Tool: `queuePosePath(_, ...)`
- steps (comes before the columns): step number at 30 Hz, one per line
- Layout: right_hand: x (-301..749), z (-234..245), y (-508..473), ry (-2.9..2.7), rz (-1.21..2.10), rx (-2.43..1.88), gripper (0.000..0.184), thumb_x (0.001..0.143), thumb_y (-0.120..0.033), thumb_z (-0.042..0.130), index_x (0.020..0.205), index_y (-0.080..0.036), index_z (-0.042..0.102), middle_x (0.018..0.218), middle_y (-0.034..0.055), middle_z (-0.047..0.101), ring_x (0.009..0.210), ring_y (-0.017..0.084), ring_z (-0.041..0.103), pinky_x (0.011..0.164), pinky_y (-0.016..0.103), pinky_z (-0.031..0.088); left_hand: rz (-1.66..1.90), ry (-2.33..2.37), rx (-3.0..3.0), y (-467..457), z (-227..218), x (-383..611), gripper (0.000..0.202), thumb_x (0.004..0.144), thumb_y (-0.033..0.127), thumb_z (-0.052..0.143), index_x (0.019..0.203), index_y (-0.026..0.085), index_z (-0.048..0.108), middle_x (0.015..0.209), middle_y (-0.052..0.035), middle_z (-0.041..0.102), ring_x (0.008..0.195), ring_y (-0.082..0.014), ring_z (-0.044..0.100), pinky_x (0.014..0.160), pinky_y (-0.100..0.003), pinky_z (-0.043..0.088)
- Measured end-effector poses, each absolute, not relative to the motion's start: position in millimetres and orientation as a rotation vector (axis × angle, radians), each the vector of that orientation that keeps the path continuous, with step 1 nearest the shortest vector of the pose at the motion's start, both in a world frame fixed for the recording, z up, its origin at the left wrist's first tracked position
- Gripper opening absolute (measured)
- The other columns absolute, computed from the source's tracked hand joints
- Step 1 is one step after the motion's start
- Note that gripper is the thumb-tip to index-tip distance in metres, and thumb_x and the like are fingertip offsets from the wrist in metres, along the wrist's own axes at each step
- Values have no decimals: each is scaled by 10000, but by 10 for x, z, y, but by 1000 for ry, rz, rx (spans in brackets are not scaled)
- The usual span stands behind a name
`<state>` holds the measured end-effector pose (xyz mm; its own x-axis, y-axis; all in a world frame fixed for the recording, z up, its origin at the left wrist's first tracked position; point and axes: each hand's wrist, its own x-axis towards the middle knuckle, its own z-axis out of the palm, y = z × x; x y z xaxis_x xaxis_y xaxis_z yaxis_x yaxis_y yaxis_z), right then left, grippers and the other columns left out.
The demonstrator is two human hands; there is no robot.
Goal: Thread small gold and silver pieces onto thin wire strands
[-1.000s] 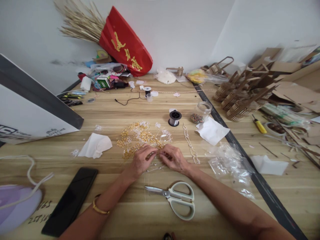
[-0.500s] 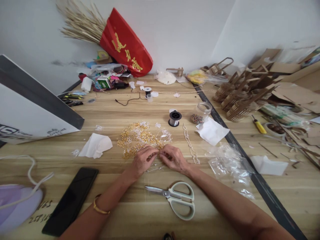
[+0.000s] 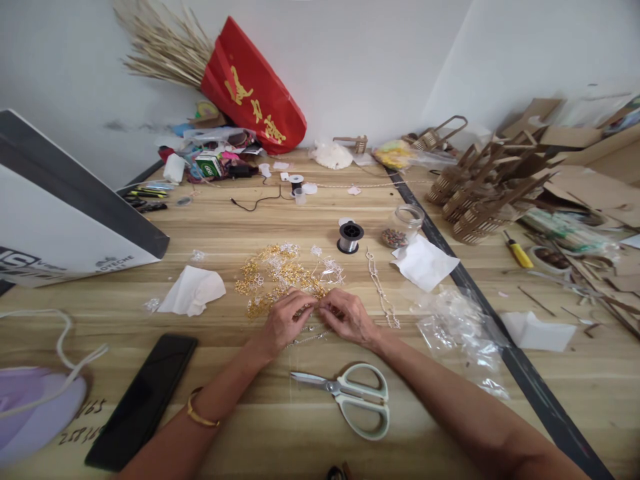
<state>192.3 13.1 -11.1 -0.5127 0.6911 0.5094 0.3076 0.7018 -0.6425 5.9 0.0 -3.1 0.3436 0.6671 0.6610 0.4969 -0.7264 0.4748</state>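
My left hand (image 3: 290, 320) and my right hand (image 3: 347, 316) meet at the fingertips, both pinched closed. What sits between the fingers is too small to make out. Just below them a thin silvery chain (image 3: 307, 339) lies on the wood. Beyond my knuckles spreads a pile of gold and silver beads and findings (image 3: 280, 270). Scissors with pale green handles (image 3: 363, 400) rest nearer to me, blades pointing left. A pale beaded strand (image 3: 380, 290) lies to the right of my right hand. Farther back stands a black spool of thin wire or thread (image 3: 350, 237).
On the left are a black phone (image 3: 145, 400), white paper (image 3: 193, 291) and a large white box (image 3: 65, 220). To the right lie clear plastic bags (image 3: 465, 333), a bead jar (image 3: 404, 223) and small woven baskets (image 3: 470, 200). A red bag (image 3: 253, 87) leans at the back.
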Motion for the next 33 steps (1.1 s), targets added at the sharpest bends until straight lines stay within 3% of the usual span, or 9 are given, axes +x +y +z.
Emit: queuePosePath(33,1919,-110,129,-2136,610,-783,69,855,-162,505,830,-174,568,715,25,560,647,137,505,597,247,399,1295,1016,2484,-6,-89,51,163,814,58,575,935,162,608,824,-62,661,810,-167,600,734,-300,514)
